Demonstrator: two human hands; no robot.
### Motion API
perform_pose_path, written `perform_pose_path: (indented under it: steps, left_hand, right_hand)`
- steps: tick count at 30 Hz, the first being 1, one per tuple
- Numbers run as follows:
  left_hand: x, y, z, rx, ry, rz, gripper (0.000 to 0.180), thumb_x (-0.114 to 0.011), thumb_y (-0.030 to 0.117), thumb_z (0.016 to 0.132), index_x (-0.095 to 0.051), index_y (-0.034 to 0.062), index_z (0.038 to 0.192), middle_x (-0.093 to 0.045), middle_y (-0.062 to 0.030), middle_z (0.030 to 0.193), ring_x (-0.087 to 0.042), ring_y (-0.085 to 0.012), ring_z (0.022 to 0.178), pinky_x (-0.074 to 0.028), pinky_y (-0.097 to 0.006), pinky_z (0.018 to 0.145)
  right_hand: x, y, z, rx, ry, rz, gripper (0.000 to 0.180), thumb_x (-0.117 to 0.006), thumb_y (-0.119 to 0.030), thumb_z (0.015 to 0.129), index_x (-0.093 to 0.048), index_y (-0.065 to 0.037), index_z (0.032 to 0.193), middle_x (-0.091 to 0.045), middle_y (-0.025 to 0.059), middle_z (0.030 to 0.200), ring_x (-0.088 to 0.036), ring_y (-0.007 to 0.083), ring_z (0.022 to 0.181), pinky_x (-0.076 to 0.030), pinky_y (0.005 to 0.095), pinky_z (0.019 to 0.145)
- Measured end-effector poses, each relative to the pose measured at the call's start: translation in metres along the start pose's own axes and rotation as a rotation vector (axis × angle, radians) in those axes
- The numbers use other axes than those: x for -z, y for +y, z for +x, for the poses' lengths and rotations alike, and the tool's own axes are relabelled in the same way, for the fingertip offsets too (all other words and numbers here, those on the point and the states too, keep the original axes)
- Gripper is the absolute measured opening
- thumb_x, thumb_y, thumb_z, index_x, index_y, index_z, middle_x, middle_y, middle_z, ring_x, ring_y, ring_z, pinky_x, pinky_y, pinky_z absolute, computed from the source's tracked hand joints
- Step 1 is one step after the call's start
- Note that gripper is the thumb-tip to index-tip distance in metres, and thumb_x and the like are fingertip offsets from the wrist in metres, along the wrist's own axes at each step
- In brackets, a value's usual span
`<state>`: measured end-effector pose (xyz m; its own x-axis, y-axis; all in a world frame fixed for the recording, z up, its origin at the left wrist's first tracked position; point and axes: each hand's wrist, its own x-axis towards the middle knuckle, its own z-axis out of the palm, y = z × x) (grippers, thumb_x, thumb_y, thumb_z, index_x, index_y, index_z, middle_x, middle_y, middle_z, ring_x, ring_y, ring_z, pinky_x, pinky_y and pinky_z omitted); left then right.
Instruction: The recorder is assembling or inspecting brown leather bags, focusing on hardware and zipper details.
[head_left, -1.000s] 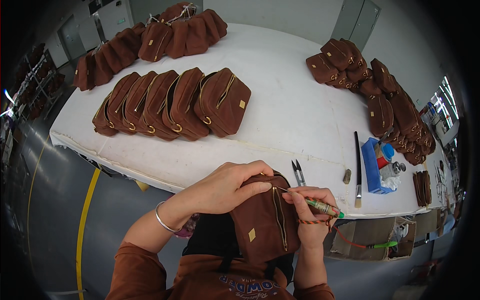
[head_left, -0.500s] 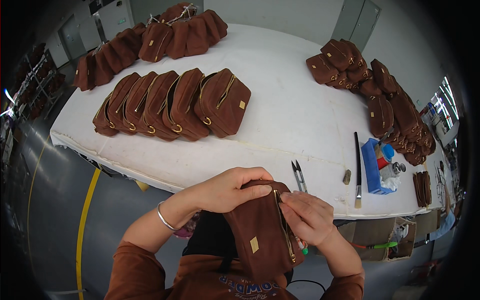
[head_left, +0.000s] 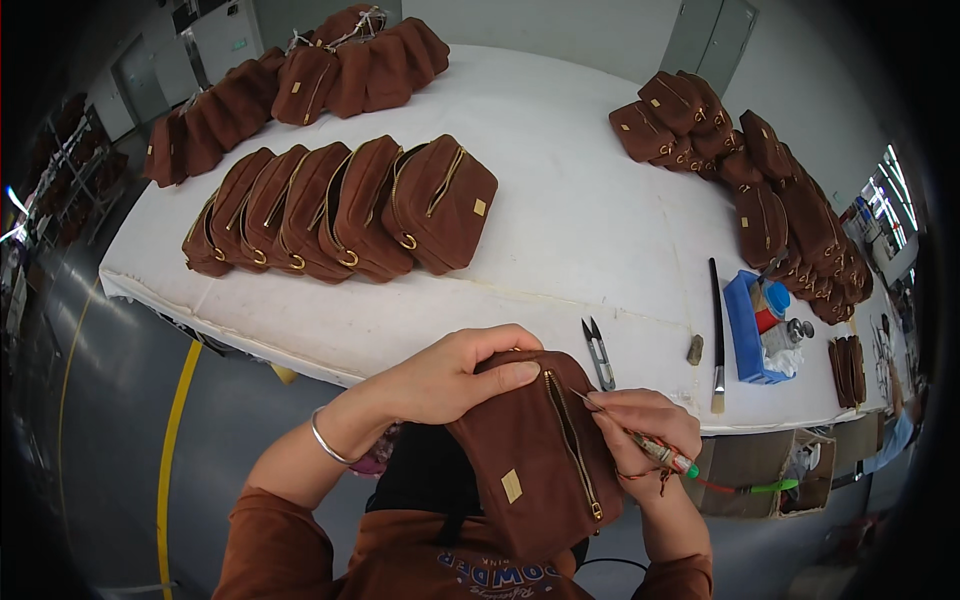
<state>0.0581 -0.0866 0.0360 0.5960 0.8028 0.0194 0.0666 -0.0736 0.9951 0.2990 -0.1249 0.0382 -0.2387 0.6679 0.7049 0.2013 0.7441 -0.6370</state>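
Observation:
My left hand [head_left: 460,380] grips the upper end of a brown zippered bag [head_left: 530,440], with the thumb on its face and the other fingers behind. The bag is tilted upright over my lap, at the table's front edge. Its gold zipper [head_left: 575,445] runs down the right part of the face, partly parted, with the pull near the bottom. A small gold label [head_left: 512,486] sits at lower left. In my right hand [head_left: 650,420] is an awl-like tool [head_left: 658,452] with a wrapped handle and green end; its thin metal tip points at the zipper's upper part.
Thread snips [head_left: 598,356] lie just beyond the bag. To their right are a dark lump [head_left: 695,350], a long brush [head_left: 716,340] and a blue bin [head_left: 742,330] with jars. Brown bags stand in a row [head_left: 345,210], with more piles [head_left: 790,210] behind and at right.
My right hand has moved right, off the zipper's edge, and the tool now shows in its fingers. The bag has turned slightly, its lower end shifting right. My left hand keeps its hold.

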Motion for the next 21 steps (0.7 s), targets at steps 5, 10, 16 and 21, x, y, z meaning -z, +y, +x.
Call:
perform_pose_path:
  steps: [5,10,16,21]
  left_hand:
    - [-0.002,-0.001,-0.002,-0.031,0.003,0.045,0.024,-0.053,0.021,0.101,-0.057,0.0021,0.116,-0.063,-0.0019,0.097,-0.054,-0.0075,0.091,-0.046,-0.026,0.083]
    - [-0.003,-0.003,-0.003,-0.036,-0.007,0.016,0.024,-0.053,0.02,0.101,-0.057,0.0016,0.117,-0.064,-0.0032,0.098,-0.055,-0.0083,0.092,-0.046,-0.026,0.084]
    - [-0.002,-0.002,-0.002,-0.033,-0.001,0.038,0.024,-0.054,0.019,0.1,-0.057,0.0012,0.116,-0.065,-0.0041,0.1,-0.055,-0.0093,0.093,-0.046,-0.026,0.085]
    - [0.004,-0.008,-0.003,-0.057,0.054,0.101,0.025,-0.055,0.02,0.1,-0.057,0.0015,0.116,-0.065,-0.0045,0.098,-0.056,-0.01,0.091,-0.046,-0.027,0.084]
  right_hand:
    - [-0.005,0.004,0.006,0.013,-0.049,0.024,0.016,-0.073,0.008,0.077,-0.069,0.001,0.091,-0.072,0.017,0.094,-0.072,0.0251,0.079,-0.058,0.0294,0.068]
    - [-0.009,0.006,0.004,-0.009,-0.044,0.01,0.016,-0.074,0.007,0.077,-0.07,0.001,0.091,-0.072,0.017,0.094,-0.073,0.025,0.08,-0.058,0.0294,0.068]
    - [-0.01,0.011,0.007,0.183,-0.112,-0.201,0.012,-0.071,0.008,0.079,-0.068,0.002,0.089,-0.072,0.0177,0.093,-0.072,0.0229,0.079,-0.058,0.0298,0.069]
    - [-0.013,0.016,0.006,0.361,-0.186,-0.355,0.013,-0.07,0.009,0.079,-0.068,-0.001,0.087,-0.071,0.0178,0.094,-0.072,0.0243,0.078,-0.059,0.0293,0.067]
